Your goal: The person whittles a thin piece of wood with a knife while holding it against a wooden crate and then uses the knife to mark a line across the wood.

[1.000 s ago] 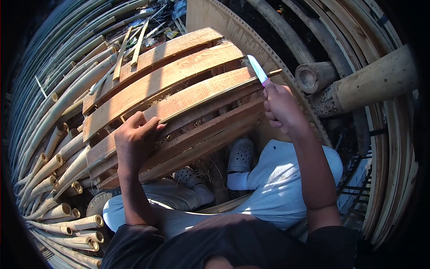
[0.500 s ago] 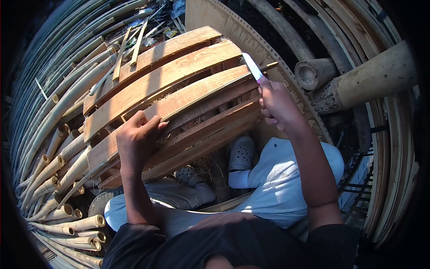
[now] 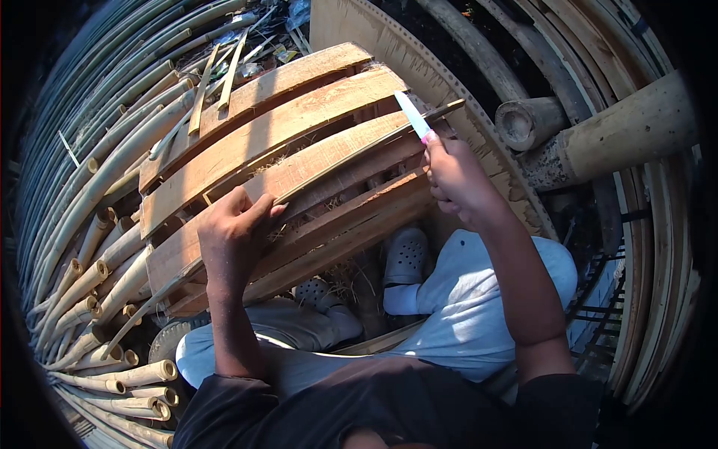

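Observation:
A slatted wooden crate (image 3: 307,112) stands in front of my knees, tilted in the view. Along its near top edge lies a long, thin bamboo strip (image 3: 340,165). My left hand (image 3: 238,228) is closed around the strip near the crate's middle, and the strip's tail runs out below toward the lower left. In my right hand (image 3: 458,179) is a knife (image 3: 412,118) with a pale blade and a pinkish handle end. Its blade crosses the strip near the far right end, pointing up and left. The fingers of my right hand partly hide the handle.
Many bamboo poles (image 3: 97,187) are stacked on the left, their cut ends facing me. Thick bamboo logs (image 3: 628,127) and long wooden strips (image 3: 662,299) lie at the right. A curved, perforated-edge board (image 3: 396,45) stands behind the crate. Two loose slats (image 3: 233,71) rest against the crate.
My right hand and the knife have shifted slightly left, and the blade is more tilted. My left hand and the strip have moved a little to the right.

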{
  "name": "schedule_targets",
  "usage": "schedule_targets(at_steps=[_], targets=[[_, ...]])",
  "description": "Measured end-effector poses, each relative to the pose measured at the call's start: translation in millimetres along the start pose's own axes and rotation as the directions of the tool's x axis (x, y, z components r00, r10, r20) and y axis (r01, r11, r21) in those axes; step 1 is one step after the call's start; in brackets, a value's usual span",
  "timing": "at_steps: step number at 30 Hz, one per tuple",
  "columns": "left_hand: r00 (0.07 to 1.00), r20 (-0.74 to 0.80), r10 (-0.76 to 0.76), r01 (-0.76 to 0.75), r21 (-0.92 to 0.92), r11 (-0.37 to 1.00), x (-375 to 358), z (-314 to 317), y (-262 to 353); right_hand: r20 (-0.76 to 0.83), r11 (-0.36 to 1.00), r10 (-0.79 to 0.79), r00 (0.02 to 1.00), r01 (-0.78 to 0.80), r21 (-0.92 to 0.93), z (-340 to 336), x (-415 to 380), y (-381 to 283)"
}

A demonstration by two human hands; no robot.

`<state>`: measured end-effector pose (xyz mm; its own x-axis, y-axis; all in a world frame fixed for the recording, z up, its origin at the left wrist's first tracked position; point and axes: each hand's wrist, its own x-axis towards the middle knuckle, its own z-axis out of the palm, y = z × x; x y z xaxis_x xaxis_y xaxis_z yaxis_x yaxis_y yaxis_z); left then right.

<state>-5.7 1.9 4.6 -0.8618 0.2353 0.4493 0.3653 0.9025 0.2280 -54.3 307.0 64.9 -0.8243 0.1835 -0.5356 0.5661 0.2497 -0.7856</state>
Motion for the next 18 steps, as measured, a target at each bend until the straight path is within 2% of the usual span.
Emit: schedule_targets(at_steps=[1, 4, 5, 6, 8, 9, 10, 12, 13, 14, 16, 18], targets=[[1.0, -0.003, 0.016, -0.016, 0.012, 1.0, 1, -1, 0, -0.009, 1.0, -0.02, 1.0, 0.02, 0.012, 8, -1, 5], [1.0, 0.006, 0.011, -0.011, 0.016, 1.0, 1, -2, 2, 0.152, 0.998, -0.017, 0.988, 0.027, -0.061, 34, -23, 12], [1.0, 0.009, 0.014, -0.014, 0.015, 1.0, 1, -1, 2, 0.148, 0.994, -0.022, 0.989, 0.038, -0.102, 25, -15, 11], [1.0, 0.004, 0.011, -0.011, 0.015, 1.0, 1, 0, 2, 0.075, 0.999, 0.017, 0.997, -0.013, -0.047, 15, -4, 8], [1.0, -0.001, 0.003, -0.003, 0.016, 1.0, 0, -1, 3, 0.028, 0.999, 0.018, 0.999, -0.017, -0.027, 3, 1, -1], [1.0, 0.004, 0.004, -0.004, 0.019, 1.0, 1, -2, 5, -0.044, 0.998, -0.023, 0.999, 0.021, -0.054, 15, -1, 5], [1.0, 0.008, 0.005, -0.005, 0.023, 1.0, 1, -3, 5, 0.074, 0.995, -0.044, 0.996, 0.051, -0.09, 26, -11, 7], [1.0, -0.003, -0.006, 0.006, 0.01, 1.0, 1, 1, 4, 0.131, 0.984, -0.069, 0.989, 0.089, -0.157, 36, -23, 10], [1.0, -0.01, -0.014, 0.014, -0.006, 1.0, 0, 2, 3, 0.188, 0.988, -0.015, 0.982, 0.044, -0.15, 23, -16, 2], [1.0, -0.007, -0.013, 0.013, -0.004, 1.0, 0, 2, 3, 0.106, 0.998, 0.003, 0.994, 0.003, -0.056, 11, 0, 6], [1.0, -0.003, -0.006, 0.006, 0.003, 1.0, 0, 0, 4, -0.046, 0.995, -0.067, 0.997, 0.064, -0.072, 10, 3, 2], [1.0, -0.005, -0.008, 0.008, 0.011, 1.0, 1, 1, 3, 0.019, 0.974, -0.151, 0.988, 0.152, -0.167, 34, -15, 9]])
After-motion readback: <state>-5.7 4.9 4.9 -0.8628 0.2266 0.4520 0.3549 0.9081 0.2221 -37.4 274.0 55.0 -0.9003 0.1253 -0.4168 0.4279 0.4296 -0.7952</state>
